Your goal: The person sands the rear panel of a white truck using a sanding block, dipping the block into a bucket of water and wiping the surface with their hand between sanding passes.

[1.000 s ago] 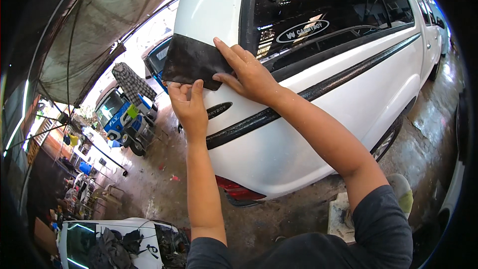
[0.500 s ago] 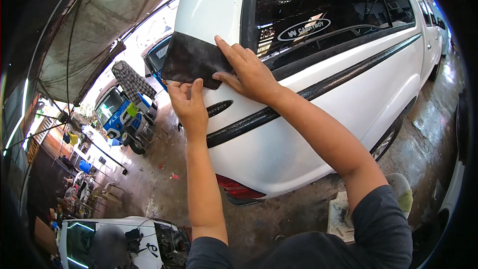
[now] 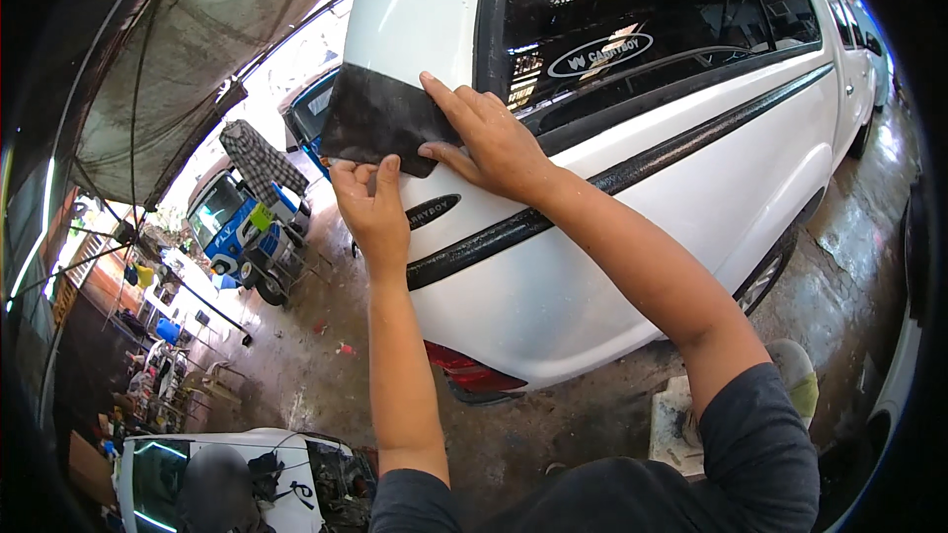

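Note:
A dark, smudged sheet of sandpaper [image 3: 383, 118] is held up in front of the rear corner of a white vehicle [image 3: 563, 306]. My left hand [image 3: 373, 207] pinches its lower edge, thumb on the near face and fingers curled behind. Its right edge is gripped by my right hand [image 3: 492, 146], with the thumb near the lower right corner and the fingers along the side. Just below the sheet sits a small black oval badge [image 3: 434, 211] on the white panel. I cannot tell whether the sheet touches the paintwork.
A long black trim strip [image 3: 632, 178] runs below the dark side window [image 3: 662, 30]. The red tail light [image 3: 474, 367] is low on the corner. Behind stand a blue three-wheeler [image 3: 225, 222] and cluttered benches at left. A white car [image 3: 296, 474] with a person beside it is at lower left.
Both hands keep the same grip on the sandpaper. The view has shifted very slightly; otherwise little differs.

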